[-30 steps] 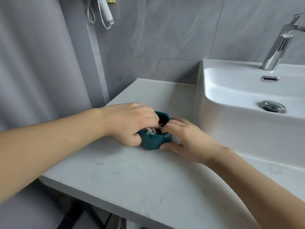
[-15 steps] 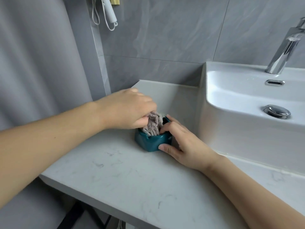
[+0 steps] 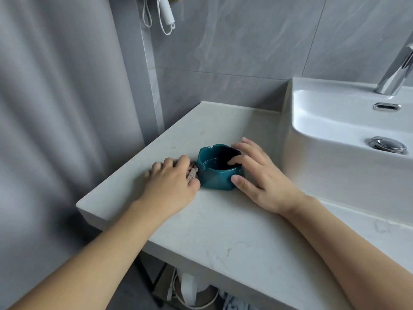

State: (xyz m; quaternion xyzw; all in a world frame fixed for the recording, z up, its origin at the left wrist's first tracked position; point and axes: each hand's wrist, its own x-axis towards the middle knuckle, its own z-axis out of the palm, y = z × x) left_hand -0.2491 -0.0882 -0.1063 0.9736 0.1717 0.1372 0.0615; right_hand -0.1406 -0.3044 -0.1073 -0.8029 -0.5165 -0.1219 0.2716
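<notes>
A dark teal ashtray [image 3: 220,173] with notched rim stands on the pale marble counter [image 3: 223,231], its bowl empty. My right hand [image 3: 259,175] holds it from the right, forefinger hooked over the rim into the bowl and thumb against the front wall. My left hand [image 3: 172,182] lies flat on the counter just left of the ashtray, fingers spread, pressing a small grey-brown cloth [image 3: 192,172] down. Only a crumpled edge of the cloth shows between forefinger and thumb.
A white basin [image 3: 348,121] with chrome drain plug [image 3: 387,145] and chrome tap [image 3: 396,72] sits to the right. Grey tiled wall behind, grey curtain [image 3: 55,108] at left. A white corded device [image 3: 166,14] hangs on the wall. The counter's left edge is close to my left hand.
My left hand pulled the cloth up out of the ashtray and brought it down onto the counter to the left. My right hand stayed on the ashtray.
</notes>
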